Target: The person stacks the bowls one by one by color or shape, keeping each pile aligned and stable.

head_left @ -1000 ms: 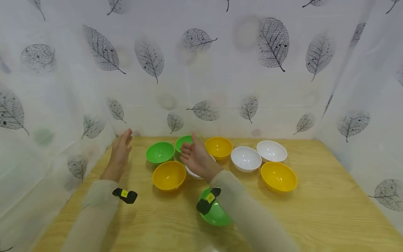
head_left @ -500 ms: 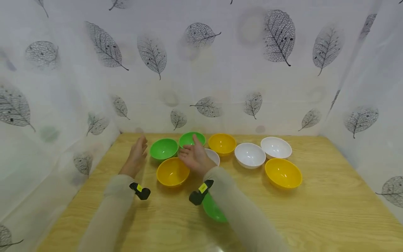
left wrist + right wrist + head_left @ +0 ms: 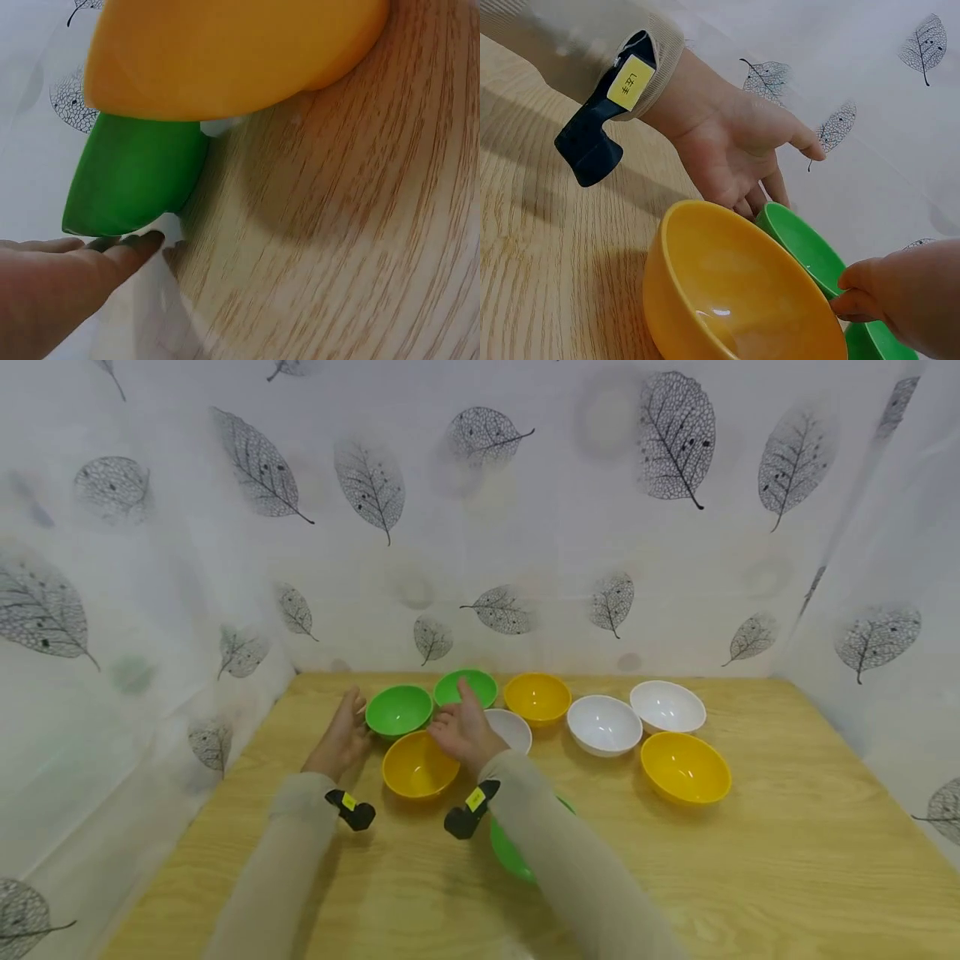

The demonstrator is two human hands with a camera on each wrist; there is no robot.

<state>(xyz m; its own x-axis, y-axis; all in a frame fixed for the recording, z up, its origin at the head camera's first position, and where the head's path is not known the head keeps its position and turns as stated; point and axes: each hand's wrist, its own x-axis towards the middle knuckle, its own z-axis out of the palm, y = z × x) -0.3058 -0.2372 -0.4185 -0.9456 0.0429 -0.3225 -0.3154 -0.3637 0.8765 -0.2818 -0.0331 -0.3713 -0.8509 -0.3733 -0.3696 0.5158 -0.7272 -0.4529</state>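
My left hand (image 3: 342,742) is at the left side of a green bowl (image 3: 400,711) in the head view. The left wrist view has its extended fingers right at the outer wall of this green bowl (image 3: 139,176). My right hand (image 3: 467,728) is on the bowl's other side, palm turned inward and thumb up, beside the rim of a yellow bowl (image 3: 420,767). From the right wrist, the right hand's fingertips (image 3: 847,304) overlap the green bowl's edge (image 3: 806,244). In front of the green bowl sits the yellow bowl (image 3: 735,285). Both hands are around the green bowl, lifting nothing.
Behind the right hand are a second green bowl (image 3: 468,687) and a partly hidden white bowl (image 3: 512,731). A yellow bowl (image 3: 537,698), white bowls (image 3: 604,725) and another yellow bowl (image 3: 686,768) stand rightward. The right forearm covers part of a green bowl (image 3: 512,852).
The left hand has moved right, from apart to the green bowl's side. The right hand has shifted slightly toward the same bowl. The head view has shifted a little; the bowls keep their arrangement.
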